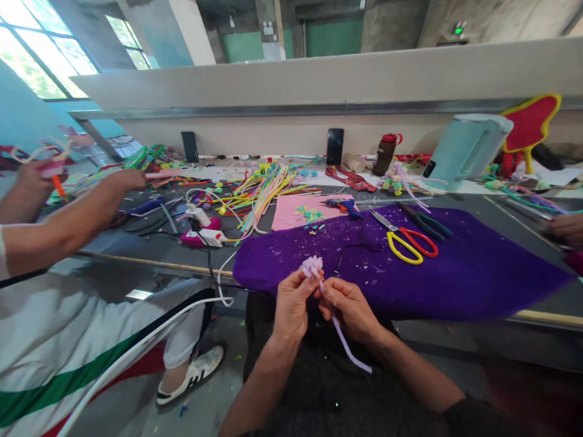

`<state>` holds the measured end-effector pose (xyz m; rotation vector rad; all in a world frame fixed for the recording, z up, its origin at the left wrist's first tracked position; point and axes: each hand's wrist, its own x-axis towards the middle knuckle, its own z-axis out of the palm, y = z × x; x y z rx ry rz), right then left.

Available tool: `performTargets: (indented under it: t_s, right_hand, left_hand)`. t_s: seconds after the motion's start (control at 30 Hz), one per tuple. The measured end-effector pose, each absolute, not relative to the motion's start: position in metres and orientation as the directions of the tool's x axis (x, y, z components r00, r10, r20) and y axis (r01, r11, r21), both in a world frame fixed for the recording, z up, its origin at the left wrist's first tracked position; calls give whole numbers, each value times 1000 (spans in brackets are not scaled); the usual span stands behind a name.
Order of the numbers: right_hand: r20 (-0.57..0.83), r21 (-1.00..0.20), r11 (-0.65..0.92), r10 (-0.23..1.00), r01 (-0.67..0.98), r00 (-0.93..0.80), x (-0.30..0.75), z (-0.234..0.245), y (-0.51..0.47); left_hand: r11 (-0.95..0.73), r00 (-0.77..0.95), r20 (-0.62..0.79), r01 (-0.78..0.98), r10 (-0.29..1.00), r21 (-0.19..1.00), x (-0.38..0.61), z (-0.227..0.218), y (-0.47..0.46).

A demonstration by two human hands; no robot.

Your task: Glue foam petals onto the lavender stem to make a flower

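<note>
My left hand (pixel 294 303) pinches a small pale lilac pipe-cleaner flower (pixel 313 266) just below its fluffy head. My right hand (pixel 348 306) is closed round the flower's lilac stem (pixel 346 346), which trails down and to the right over my dark lap. Both hands hover at the near edge of a purple felt cloth (pixel 455 267) strewn with pale scraps.
On the cloth lie yellow-and-red scissors (pixel 410 243), dark pliers (pixel 426 221) and a blue glue gun (pixel 344 205). A pink sheet (pixel 286 212) and a heap of coloured pipe cleaners (pixel 262 188) lie behind. A person in white trousers (pixel 68 340) works at left. Phones, a bottle (pixel 386 153) and a pale jug (pixel 464 149) stand at the back.
</note>
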<state>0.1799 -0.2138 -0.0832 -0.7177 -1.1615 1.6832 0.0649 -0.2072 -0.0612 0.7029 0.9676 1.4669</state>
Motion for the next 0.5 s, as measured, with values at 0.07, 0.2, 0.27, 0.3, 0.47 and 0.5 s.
performTargets:
  t_s: [0.07,0.2,0.27,0.3,0.47,0.5]
  right_hand:
    - [58,-933,-73,936,-353,-346,183,-83,-216]
    - [89,-945,-17,948,-326,-306,189,-81,-218]
    - [100,-950,0,947,-313,-304,190,-80,-219]
    - [105,-951,6,947,-308,-304,190,-79,-219]
    - [120,-955,26,945,-296,-304,189,-77,-219]
    - [124,-955,30,945,-295,-304,189,-77,-220]
  left_hand:
    - [25,-104,-86,-480,991,877,67,-59,-207]
    - [38,-39,-65,-486,997,873,71,-57,-206]
    - [49,-16,-66,-495,998,867,72,-57,-206]
    - [53,-6,-64,-501,998,864,72,-56,-206]
    - [31,19,-25,-529,1000,848,72,-54,-206]
    - [28,19,-21,-532,1000,846,73,-53,-206]
